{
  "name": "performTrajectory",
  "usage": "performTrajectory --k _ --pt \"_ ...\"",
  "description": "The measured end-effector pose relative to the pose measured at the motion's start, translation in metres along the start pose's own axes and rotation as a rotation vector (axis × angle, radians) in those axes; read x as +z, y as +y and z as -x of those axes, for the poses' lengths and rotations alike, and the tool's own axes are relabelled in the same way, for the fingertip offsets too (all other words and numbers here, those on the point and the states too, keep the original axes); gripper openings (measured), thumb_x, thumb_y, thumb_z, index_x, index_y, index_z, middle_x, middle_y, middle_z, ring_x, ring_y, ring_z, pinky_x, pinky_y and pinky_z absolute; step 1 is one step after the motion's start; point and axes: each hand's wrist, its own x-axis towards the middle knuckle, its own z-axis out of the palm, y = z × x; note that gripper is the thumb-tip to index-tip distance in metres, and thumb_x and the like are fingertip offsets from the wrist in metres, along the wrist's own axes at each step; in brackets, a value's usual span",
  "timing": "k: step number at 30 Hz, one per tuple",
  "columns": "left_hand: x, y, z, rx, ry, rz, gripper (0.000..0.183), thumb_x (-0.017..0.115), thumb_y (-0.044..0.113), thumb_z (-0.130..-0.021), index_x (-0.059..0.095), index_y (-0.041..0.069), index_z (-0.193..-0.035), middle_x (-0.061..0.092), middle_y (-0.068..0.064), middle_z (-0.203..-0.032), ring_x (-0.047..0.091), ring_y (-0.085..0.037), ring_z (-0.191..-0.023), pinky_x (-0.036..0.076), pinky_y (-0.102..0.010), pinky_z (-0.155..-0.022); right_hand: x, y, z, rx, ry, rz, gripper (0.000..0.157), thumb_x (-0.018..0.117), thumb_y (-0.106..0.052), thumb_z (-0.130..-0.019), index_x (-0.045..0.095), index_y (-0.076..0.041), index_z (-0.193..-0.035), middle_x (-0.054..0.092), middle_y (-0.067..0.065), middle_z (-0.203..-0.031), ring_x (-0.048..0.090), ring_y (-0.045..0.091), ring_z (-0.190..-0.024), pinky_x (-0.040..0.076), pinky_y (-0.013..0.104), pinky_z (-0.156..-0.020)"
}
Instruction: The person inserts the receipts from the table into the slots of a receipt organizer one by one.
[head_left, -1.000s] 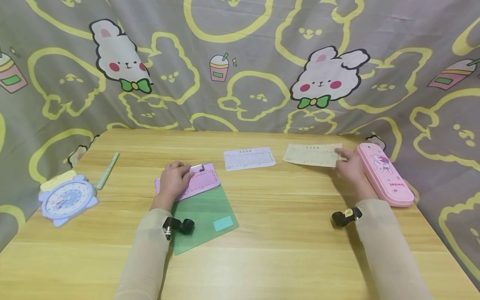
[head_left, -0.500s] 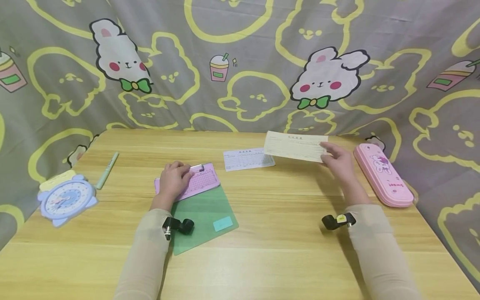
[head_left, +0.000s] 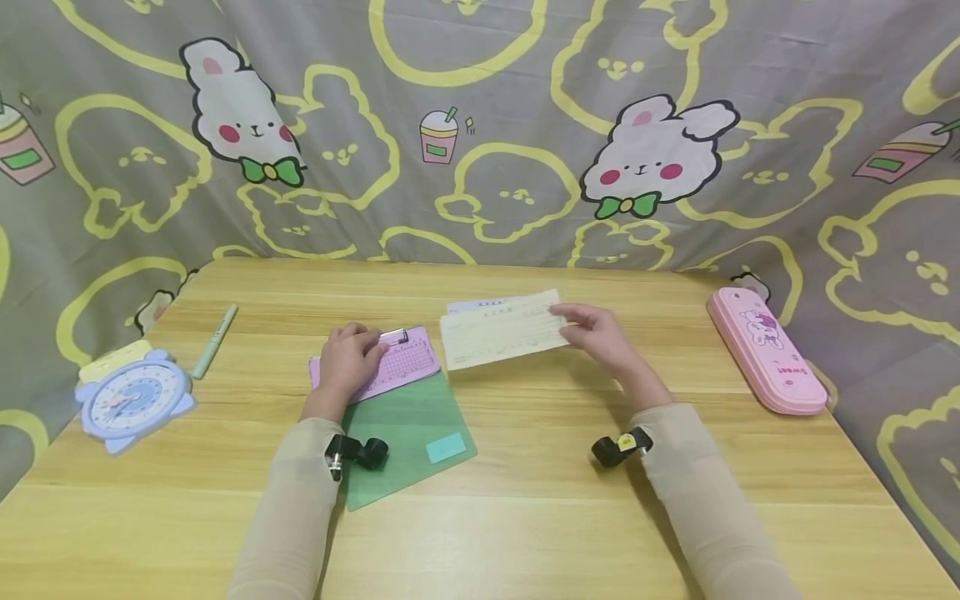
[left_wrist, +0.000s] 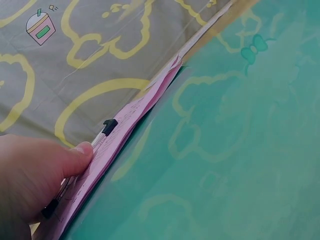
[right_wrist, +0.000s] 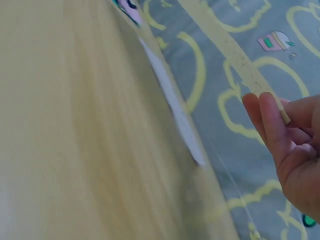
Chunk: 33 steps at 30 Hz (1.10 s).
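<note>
My left hand (head_left: 351, 360) is on a small pink clipboard (head_left: 408, 362) with a printed pink form; the thumb (left_wrist: 82, 152) lies at its metal clip (left_wrist: 109, 127), and the other fingers are largely hidden. Part of a green translucent sheet (head_left: 405, 442) shows below the clipboard. Between thumb and fingers, my right hand (head_left: 600, 333) pinches the right end of a pale yellow printed slip (head_left: 498, 333). This slip hangs above the table, mostly covering a white printed slip (head_left: 465, 306) behind it in the head view. Seen from the right wrist, the yellow slip (right_wrist: 250, 77) is nearly edge-on.
At the right edge lies a pink pencil case (head_left: 768, 350). A blue clock-shaped board (head_left: 135, 396) and a green pen (head_left: 216, 342) lie on the left. The wooden table (head_left: 600, 542) ends at a patterned curtain (head_left: 510, 108) behind.
My right hand has lifted the yellow slip from beside the pencil case and brought it left, over the white slip. The left hand has stayed at the clipboard.
</note>
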Motion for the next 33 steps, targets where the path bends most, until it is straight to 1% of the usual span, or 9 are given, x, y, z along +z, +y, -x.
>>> performTrajectory --k 4,7,12,18,21,26,28,30,33 --pt "-0.001 0.001 0.0 -0.011 -0.005 0.009 0.036 0.058 0.026 -0.082 0.059 0.002 -0.11 0.051 -0.013 -0.103 0.041 -0.03 -0.091 0.033 -0.043 -0.077 0.018 0.003 -0.006 0.004 -0.077 0.026 0.034 0.052 0.003 -0.081 0.05 0.005 -0.115 0.047 0.02 -0.117 0.053 0.023 -0.09 0.046 0.031 -0.073" --pt "-0.001 0.001 0.0 -0.019 -0.011 0.015 0.037 0.058 0.026 -0.081 0.058 0.002 -0.11 0.051 -0.014 -0.103 0.041 -0.03 -0.091 0.033 -0.043 -0.076 0.032 0.005 -0.011 -0.001 -0.108 0.04 0.033 0.053 0.004 -0.08 0.053 0.005 -0.113 0.051 0.02 -0.111 0.055 0.025 -0.085 0.047 0.033 -0.071" --pt "-0.002 0.002 0.0 -0.043 -0.021 0.02 0.038 0.059 0.027 -0.081 0.058 0.003 -0.11 0.051 -0.014 -0.105 0.041 -0.03 -0.093 0.033 -0.043 -0.078 0.052 0.009 -0.018 -0.01 -0.152 0.078 0.031 0.053 0.005 -0.079 0.056 0.005 -0.109 0.054 0.019 -0.106 0.056 0.019 -0.074 0.048 0.03 -0.061" --pt "-0.004 0.003 -0.001 -0.075 -0.033 0.022 0.038 0.059 0.027 -0.081 0.058 0.004 -0.111 0.051 -0.014 -0.106 0.041 -0.031 -0.094 0.034 -0.044 -0.076 0.078 0.011 -0.025 0.052 -0.195 0.025 0.03 0.051 0.008 -0.078 0.057 0.005 -0.107 0.052 0.018 -0.101 0.057 0.017 -0.068 0.049 0.032 -0.059" --pt "-0.004 0.005 -0.001 -0.088 -0.042 0.021 0.038 0.058 0.028 -0.082 0.058 0.004 -0.111 0.051 -0.013 -0.106 0.041 -0.03 -0.094 0.034 -0.043 -0.076 0.09 0.012 -0.027 0.071 -0.199 0.002 0.03 0.05 0.009 -0.077 0.057 0.005 -0.107 0.051 0.019 -0.101 0.058 0.018 -0.069 0.05 0.032 -0.06" --pt "-0.005 0.007 -0.001 -0.109 -0.054 0.028 0.037 0.058 0.028 -0.082 0.058 0.005 -0.112 0.05 -0.012 -0.107 0.04 -0.029 -0.095 0.034 -0.043 -0.077 0.109 0.007 -0.028 0.09 -0.209 -0.024 0.031 0.05 0.009 -0.078 0.057 0.004 -0.108 0.046 0.019 -0.115 0.058 0.018 -0.07 0.05 0.031 -0.061" --pt "-0.005 0.007 -0.001 -0.108 -0.055 0.028 0.037 0.058 0.028 -0.082 0.058 0.005 -0.112 0.05 -0.012 -0.107 0.04 -0.029 -0.095 0.034 -0.042 -0.076 0.116 0.001 -0.026 0.098 -0.22 -0.042 0.031 0.05 0.009 -0.079 0.056 0.004 -0.109 0.044 0.019 -0.12 0.058 0.019 -0.07 0.05 0.031 -0.061" --pt "-0.005 0.007 -0.001 -0.099 -0.055 0.022 0.037 0.058 0.028 -0.082 0.058 0.005 -0.112 0.05 -0.012 -0.107 0.04 -0.029 -0.095 0.035 -0.042 -0.076 0.121 -0.009 -0.023 0.102 -0.234 -0.058 0.031 0.049 0.009 -0.079 0.054 0.007 -0.11 0.043 0.021 -0.12 0.059 0.022 -0.073 0.049 0.032 -0.063" --pt "-0.005 0.006 -0.002 -0.08 -0.062 0.005 0.038 0.057 0.029 -0.083 0.057 0.004 -0.112 0.05 -0.013 -0.106 0.04 -0.029 -0.095 0.035 -0.043 -0.075 0.131 -0.012 -0.024 0.115 -0.22 -0.076 0.031 0.05 0.009 -0.079 0.054 0.007 -0.11 0.044 0.02 -0.119 0.059 0.022 -0.072 0.049 0.032 -0.063"
